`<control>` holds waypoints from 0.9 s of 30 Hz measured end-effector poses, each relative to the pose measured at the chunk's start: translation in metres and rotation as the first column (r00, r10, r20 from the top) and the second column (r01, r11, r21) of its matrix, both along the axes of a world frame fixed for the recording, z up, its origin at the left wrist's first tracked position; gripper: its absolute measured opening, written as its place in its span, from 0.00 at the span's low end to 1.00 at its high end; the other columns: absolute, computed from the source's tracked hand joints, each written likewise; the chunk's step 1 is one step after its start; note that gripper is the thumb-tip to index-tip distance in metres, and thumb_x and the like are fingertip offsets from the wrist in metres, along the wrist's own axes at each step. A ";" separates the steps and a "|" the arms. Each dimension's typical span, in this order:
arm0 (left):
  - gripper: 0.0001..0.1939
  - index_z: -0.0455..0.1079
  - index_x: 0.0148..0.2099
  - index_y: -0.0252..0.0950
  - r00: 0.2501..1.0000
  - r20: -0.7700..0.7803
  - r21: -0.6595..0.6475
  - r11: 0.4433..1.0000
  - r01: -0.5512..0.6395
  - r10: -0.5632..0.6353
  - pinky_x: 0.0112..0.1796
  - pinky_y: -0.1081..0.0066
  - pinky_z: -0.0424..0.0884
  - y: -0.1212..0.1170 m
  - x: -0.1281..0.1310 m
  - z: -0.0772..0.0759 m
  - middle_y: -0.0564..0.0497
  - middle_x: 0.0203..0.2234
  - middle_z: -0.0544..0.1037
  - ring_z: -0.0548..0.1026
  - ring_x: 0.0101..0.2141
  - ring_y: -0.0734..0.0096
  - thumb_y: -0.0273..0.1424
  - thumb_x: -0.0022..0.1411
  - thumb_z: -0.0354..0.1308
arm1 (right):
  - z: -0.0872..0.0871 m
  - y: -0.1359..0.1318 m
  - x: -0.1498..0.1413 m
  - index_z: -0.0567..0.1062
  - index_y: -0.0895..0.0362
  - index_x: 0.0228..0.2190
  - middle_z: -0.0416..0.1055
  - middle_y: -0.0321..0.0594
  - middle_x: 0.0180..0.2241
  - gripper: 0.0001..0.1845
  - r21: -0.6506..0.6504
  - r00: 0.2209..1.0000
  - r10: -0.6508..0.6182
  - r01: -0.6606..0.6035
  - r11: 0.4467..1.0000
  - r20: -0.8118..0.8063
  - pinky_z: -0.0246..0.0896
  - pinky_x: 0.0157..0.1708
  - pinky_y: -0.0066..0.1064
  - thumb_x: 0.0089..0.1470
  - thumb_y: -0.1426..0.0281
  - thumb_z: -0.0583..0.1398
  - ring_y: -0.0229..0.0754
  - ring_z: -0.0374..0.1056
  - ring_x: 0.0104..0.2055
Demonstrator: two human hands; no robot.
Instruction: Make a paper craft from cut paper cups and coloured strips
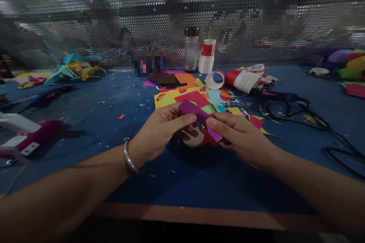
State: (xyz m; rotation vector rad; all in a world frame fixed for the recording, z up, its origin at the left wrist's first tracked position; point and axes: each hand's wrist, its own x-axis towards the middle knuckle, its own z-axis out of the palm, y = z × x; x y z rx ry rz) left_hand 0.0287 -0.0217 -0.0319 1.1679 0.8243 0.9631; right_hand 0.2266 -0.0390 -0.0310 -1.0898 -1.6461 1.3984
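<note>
Both my hands meet over the middle of the blue table [94, 114]. My left hand [159, 131], with a silver bangle on its wrist, pinches the left end of a purple paper strip [199, 115]. My right hand [239, 136] pinches the strip's right end. Beneath the strip, between both hands, is a red paper cup [196, 138] with a white inside, partly hidden by my fingers. Which hand carries the cup is unclear.
A pile of coloured paper sheets [191, 95] lies just beyond my hands. Behind it stand a clear jar [191, 49] and a stack of paper cups [207, 57], with more cups lying sideways [242, 80]. Black cables [308, 115] run on the right. A perforated metal screen closes the back.
</note>
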 end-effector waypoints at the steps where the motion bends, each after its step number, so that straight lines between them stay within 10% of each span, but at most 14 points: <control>1: 0.09 0.77 0.38 0.35 1.000 -0.006 0.016 1.000 -0.017 0.017 0.28 0.76 0.73 0.001 0.000 0.000 0.53 0.26 0.81 0.79 0.25 0.74 0.33 0.57 0.70 | 0.000 0.000 0.000 0.65 0.55 0.25 0.55 0.27 0.21 0.27 0.004 1.000 0.005 -0.005 1.000 -0.007 0.40 0.17 0.26 0.58 0.46 0.61 0.30 0.48 0.20; 27: 0.06 0.76 0.33 0.31 0.999 -0.020 0.009 0.999 -0.049 0.049 0.30 0.75 0.72 -0.001 0.002 0.003 0.50 0.23 0.81 0.77 0.25 0.75 0.29 0.59 0.68 | -0.002 0.001 0.001 0.68 0.56 0.25 0.55 0.28 0.21 0.27 0.080 1.000 -0.008 0.007 0.997 0.016 0.40 0.18 0.26 0.59 0.46 0.61 0.29 0.45 0.20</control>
